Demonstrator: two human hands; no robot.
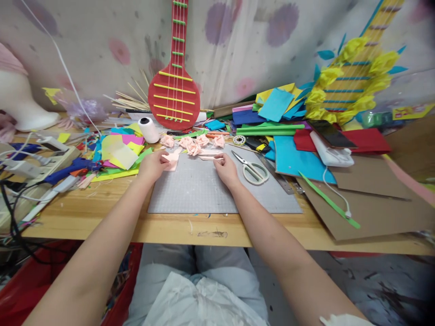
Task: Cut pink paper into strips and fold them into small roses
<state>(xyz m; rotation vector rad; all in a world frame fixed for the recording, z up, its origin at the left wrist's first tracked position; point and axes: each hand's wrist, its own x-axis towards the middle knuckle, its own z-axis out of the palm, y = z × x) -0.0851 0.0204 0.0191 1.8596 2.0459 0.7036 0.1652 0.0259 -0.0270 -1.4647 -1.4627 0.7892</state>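
My left hand (153, 165) pinches the edge of a pale pink piece of paper (172, 161) at the left side of the grey cutting mat (193, 194). Across the mat, the fingers of my right hand (227, 170) are closed on the end of a thin pale pink paper strip (208, 158). Several pink paper flowers (194, 148) lie in a cluster just beyond both hands. Open-bladed scissors (252, 170) rest on the mat, right of my right hand.
A red paper instrument (174, 97) stands at the back, a yellow one with flowers (350, 81) at the right. Blue glue gun (73, 168), power strip (20, 190) and coloured paper scraps (118, 151) crowd the left. Thread spool (148, 131), metal ruler (277, 174) and cardboard (367, 213) lie around the mat.
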